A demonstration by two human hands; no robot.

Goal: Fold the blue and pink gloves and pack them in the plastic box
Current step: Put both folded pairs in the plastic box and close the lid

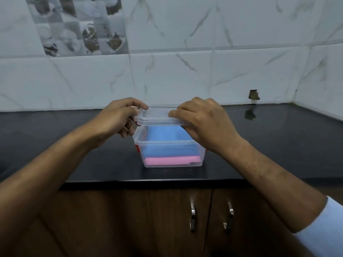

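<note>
A clear plastic box (201,152) stands on the black counter near its front edge. Inside lies a folded blue glove (167,138) on top of a folded pink glove (170,161). A clear lid (157,118) hovers just above the box's far part, roughly level. My left hand (118,119) grips the lid's left end and my right hand (206,121) grips its right end. Small red latches show at both sides of the box.
The black counter (55,141) runs left and right, backed by a white marble-tile wall. A small dark hole (254,94) marks the wall at right. Brown cabinet doors with two metal handles (193,217) sit below the counter edge.
</note>
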